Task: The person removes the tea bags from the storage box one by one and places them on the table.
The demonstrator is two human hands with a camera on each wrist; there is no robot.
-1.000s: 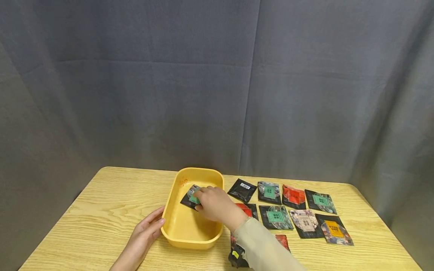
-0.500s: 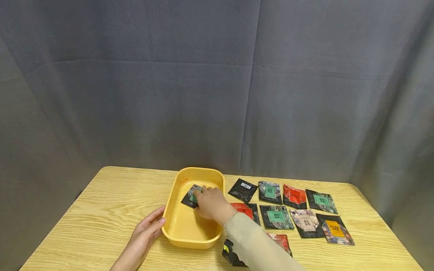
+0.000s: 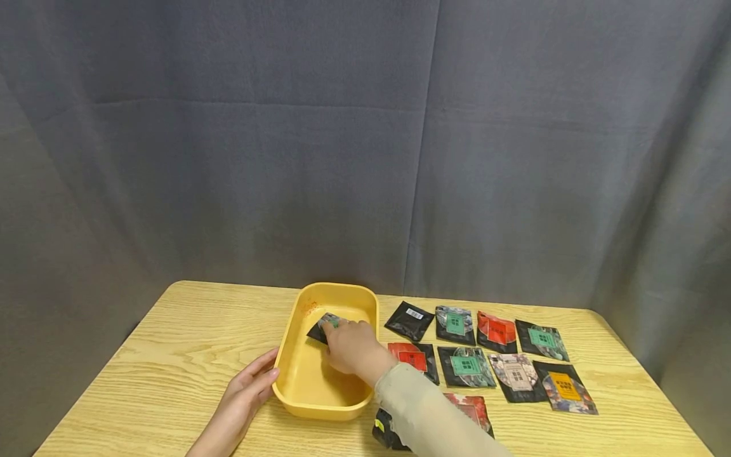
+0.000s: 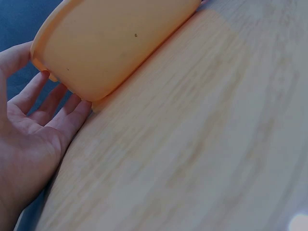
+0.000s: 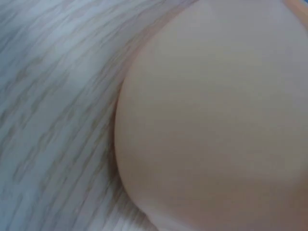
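Observation:
A yellow plastic tub (image 3: 320,406) stands on the table. My left hand (image 3: 242,393) holds its near left corner, thumb at the rim and fingers against the outer wall; the left wrist view shows those fingers (image 4: 72,115) low on the wall. Inside the tub, my right hand (image 3: 354,349) pinches a small black sachet (image 3: 318,333) with a green label, which is partly hidden by the fingers. The right wrist view is blurred and filled by a pale surface, so it does not show the fingertips.
Right of the tub lie flat black sachets with coloured labels, among them a red one (image 3: 495,331), a green one (image 3: 465,367) and an orange one (image 3: 564,387). A red-patterned sachet (image 3: 471,409) is partly under the right sleeve (image 3: 428,406). A grey curtain (image 3: 365,158) hangs behind the table.
My right hand has shifted slightly in the tub, its fingers now bent more over the sachet, which has moved a little to the right. My left hand stays in place.

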